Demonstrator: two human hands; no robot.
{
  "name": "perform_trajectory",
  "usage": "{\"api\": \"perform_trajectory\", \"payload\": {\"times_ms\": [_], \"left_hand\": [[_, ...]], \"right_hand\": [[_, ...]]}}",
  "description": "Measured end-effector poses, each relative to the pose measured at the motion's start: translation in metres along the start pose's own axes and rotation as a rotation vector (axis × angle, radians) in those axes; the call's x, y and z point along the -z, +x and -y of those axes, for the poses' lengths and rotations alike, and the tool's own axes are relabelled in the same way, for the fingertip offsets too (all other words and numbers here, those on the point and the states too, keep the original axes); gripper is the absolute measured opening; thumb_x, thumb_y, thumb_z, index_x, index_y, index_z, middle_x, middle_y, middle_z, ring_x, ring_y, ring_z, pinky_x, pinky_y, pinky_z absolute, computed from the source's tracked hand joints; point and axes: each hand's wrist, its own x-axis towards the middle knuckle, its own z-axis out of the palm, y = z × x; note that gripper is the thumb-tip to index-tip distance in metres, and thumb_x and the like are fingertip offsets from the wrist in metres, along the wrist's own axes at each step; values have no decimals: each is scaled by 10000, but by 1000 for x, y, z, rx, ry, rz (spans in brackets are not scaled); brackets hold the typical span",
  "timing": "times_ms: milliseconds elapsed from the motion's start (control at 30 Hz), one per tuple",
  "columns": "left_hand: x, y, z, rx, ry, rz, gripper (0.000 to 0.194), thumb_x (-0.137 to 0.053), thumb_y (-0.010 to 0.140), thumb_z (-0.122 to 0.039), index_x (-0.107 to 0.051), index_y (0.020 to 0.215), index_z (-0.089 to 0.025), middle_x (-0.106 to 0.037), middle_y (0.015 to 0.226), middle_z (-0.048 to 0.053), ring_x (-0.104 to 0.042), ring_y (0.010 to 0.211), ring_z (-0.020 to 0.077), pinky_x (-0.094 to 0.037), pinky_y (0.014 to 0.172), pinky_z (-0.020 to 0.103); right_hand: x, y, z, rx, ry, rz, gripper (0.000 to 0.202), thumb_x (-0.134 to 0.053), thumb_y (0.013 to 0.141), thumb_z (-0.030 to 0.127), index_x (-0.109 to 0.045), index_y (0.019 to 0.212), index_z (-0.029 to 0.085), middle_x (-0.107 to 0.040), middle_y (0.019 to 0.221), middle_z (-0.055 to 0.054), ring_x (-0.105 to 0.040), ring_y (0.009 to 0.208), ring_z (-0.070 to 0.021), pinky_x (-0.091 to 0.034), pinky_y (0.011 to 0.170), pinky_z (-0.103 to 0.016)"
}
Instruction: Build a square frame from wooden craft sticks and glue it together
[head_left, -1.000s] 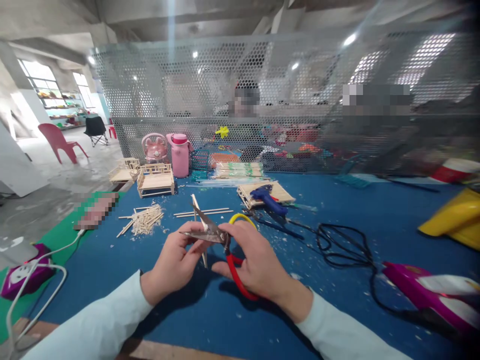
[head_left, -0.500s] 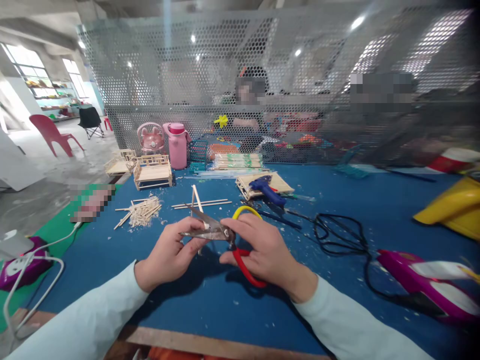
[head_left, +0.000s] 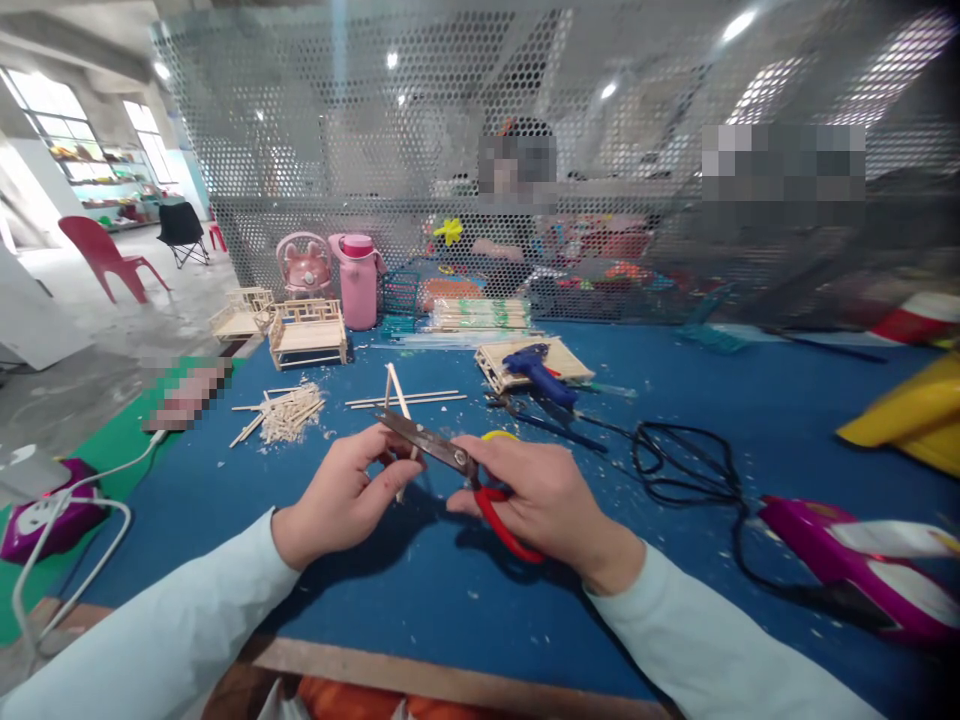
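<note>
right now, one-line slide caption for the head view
Right hand closes red-and-yellow-handled scissors on a thin wooden stick held by the left hand.

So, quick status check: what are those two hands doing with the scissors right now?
Right hand grips the scissors, blades closed. Left hand pinches a thin wooden stick at the blades. Glue gun and black cord lie beyond, not in the way.

Just the one view here, a head-worn cam looking forward and down over the blue table (head_left: 750, 400), sitting close above its near edge. It faces the mesh screen (head_left: 450, 150) standing along the table's far side.
</note>
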Motion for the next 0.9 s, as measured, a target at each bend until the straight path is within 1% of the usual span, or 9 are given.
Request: {"api": "perform_trajectory", "payload": {"times_ms": [100,267,333,433,500,600,700,767,900], "left_hand": [[1,0,1,21,-11,-9,94,-499,847,-218,-570,871,-161,-623,790,35,-565,699,119,-451,652,223],[1,-1,1,67,-84,-72,107,-497,854,-217,-577,919,-186,-612,855,31,-561,754,112,-441,684,215],[0,-1,-1,105,-170,-81,102,-505,853,-238,-580,904,-191,-610,841,24,-560,748,108,-442,682,214],[0,1,-4,233,-402,-133,118,-546,827,-291,-568,879,-187,-606,826,19,-579,760,117,-466,692,232],[0,4,-4,323,-523,-173,169,-597,788,-324,-564,867,-178,-605,802,19,-588,747,124,-477,673,238],[1,9,-4,422,-585,-174,241,-651,738,-358,-567,851,-163,-607,751,21,-569,677,110,-467,614,220],[1,11,-2,482,-604,-153,276,-673,713,-375,-564,847,-160,-608,745,20,-553,665,101,-456,593,205],[1,11,-2,489,-608,-137,276,-673,712,-378,-561,845,-163,-605,743,15,-552,674,101,-454,597,203],[1,8,0,451,-604,-116,248,-654,732,-374,-559,839,-172,-589,773,10,-566,733,114,-464,648,221]], "right_hand": [[-1,0,4,-62,58,-35,420,-566,780,497,-555,1034,164,-654,732,-39,-589,592,-133,-441,547,-228],[0,-1,3,-314,155,-197,406,-575,772,495,-507,1043,202,-603,809,-39,-552,625,-142,-463,580,-257],[-1,-3,-4,-424,193,-269,421,-590,766,464,-483,1083,209,-595,864,-46,-557,676,-154,-473,638,-285],[-1,-4,-16,-571,334,-373,389,-589,781,402,-463,1101,219,-599,949,-58,-580,784,-166,-473,740,-317],[0,-3,-19,-645,478,-357,340,-596,776,387,-486,1049,216,-614,918,-53,-592,791,-165,-482,735,-312],[-1,0,-16,-769,671,-225,357,-647,715,391,-504,985,206,-625,745,-15,-595,630,-147,-498,600,-280],[-5,3,-9,-842,730,-127,425,-693,652,367,-508,998,202,-619,662,11,-584,556,-136,-489,541,-256],[-9,3,-7,-840,721,-148,429,-698,644,353,-518,1002,202,-619,664,12,-592,582,-137,-486,551,-249],[-13,3,-10,-864,701,-284,418,-699,637,346,-527,983,186,-626,728,-9,-601,648,-147,-495,619,-282]]}}
